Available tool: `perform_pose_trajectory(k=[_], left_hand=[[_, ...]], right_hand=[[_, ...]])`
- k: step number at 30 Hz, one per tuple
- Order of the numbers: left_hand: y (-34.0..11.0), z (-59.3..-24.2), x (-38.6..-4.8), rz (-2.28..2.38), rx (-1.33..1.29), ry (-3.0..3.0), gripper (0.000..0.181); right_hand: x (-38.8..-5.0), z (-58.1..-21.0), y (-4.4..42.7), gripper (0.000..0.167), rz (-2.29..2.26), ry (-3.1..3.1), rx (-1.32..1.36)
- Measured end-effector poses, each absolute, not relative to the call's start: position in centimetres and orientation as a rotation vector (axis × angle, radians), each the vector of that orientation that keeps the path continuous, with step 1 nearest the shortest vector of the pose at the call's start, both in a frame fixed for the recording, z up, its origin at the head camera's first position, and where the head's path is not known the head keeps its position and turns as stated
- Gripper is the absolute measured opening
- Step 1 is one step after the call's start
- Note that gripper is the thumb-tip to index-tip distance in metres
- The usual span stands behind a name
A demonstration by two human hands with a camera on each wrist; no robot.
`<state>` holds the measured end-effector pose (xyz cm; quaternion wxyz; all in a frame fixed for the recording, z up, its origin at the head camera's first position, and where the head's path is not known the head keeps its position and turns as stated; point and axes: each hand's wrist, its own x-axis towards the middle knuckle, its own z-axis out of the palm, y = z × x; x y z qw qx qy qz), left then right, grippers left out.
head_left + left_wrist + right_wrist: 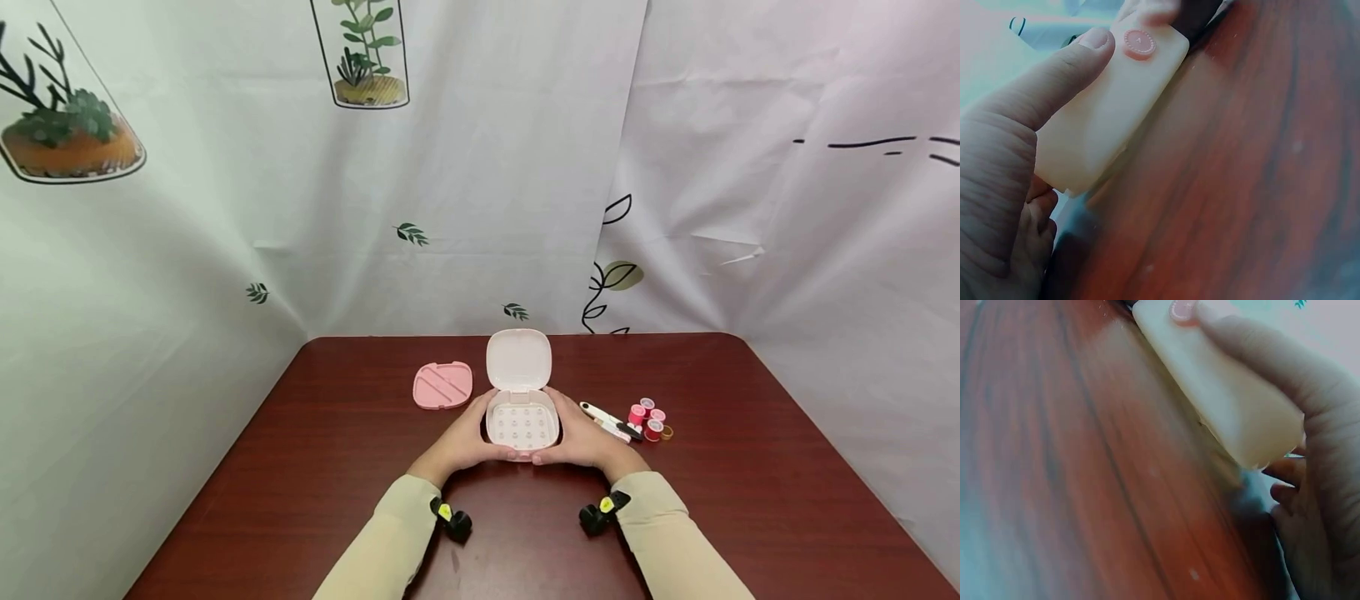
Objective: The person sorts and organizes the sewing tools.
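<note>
A pale pink sewing-kit-like box (522, 417) stands on the table with its hinged lid (518, 360) tilted up at the back. Rows of small pegs show on its inner floor. My left hand (463, 440) grips the box's left side, its thumb along the front wall. The right side is held by my right hand (583, 435), whose thumb also lies on the front. Between the thumbs sits a round pink button (1139, 44), seen close in the left wrist view. Both wrist views show the smooth front wall (1235, 394); the other fingers are partly hidden behind the box.
Left of the lid lies a flat pink divided tray (442, 385). To the right are slim white tools (600, 413), one with a dark end, several pink and red thread spools (654, 429) and a small yellowish ring (667, 432). A patterned white curtain (480, 167) hangs behind the table.
</note>
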<state>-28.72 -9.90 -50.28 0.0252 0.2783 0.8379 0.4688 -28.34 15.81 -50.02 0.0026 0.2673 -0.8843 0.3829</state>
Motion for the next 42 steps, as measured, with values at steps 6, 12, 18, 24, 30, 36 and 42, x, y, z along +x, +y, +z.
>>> perform_pose_trajectory(k=[6,12,18,24,30,36,42], left_hand=[[-9.9,-50.3,-28.3,1.366,0.752,2.679,0.115],[-9.6,-50.4,-27.8,1.305,0.731,2.703,0.117],[-9.3,-50.4,-27.4,1.276,0.755,2.717,0.118],[-9.2,-50.4,-27.5,1.238,0.756,2.736,0.117],[-9.3,-50.4,-27.5,1.221,0.750,2.739,0.117],[-9.3,-50.7,-27.7,1.301,0.776,2.700,0.115],[-9.4,-50.7,-27.5,1.301,0.769,2.697,0.115]], right_hand=[[-27.8,-47.4,17.6,0.106,1.148,-2.707,0.807],[-27.6,-45.4,22.6,0.078,1.034,-2.600,0.688],[-27.6,-46.0,27.5,0.057,0.986,-2.630,0.548],[-27.2,-46.5,29.4,0.055,1.089,-2.734,0.378],[-27.5,-48.0,29.6,0.047,1.115,-2.769,0.344],[-27.7,-48.8,29.6,0.039,1.093,-2.721,0.364],[-27.6,-49.1,29.4,0.032,1.074,-2.722,0.354]])
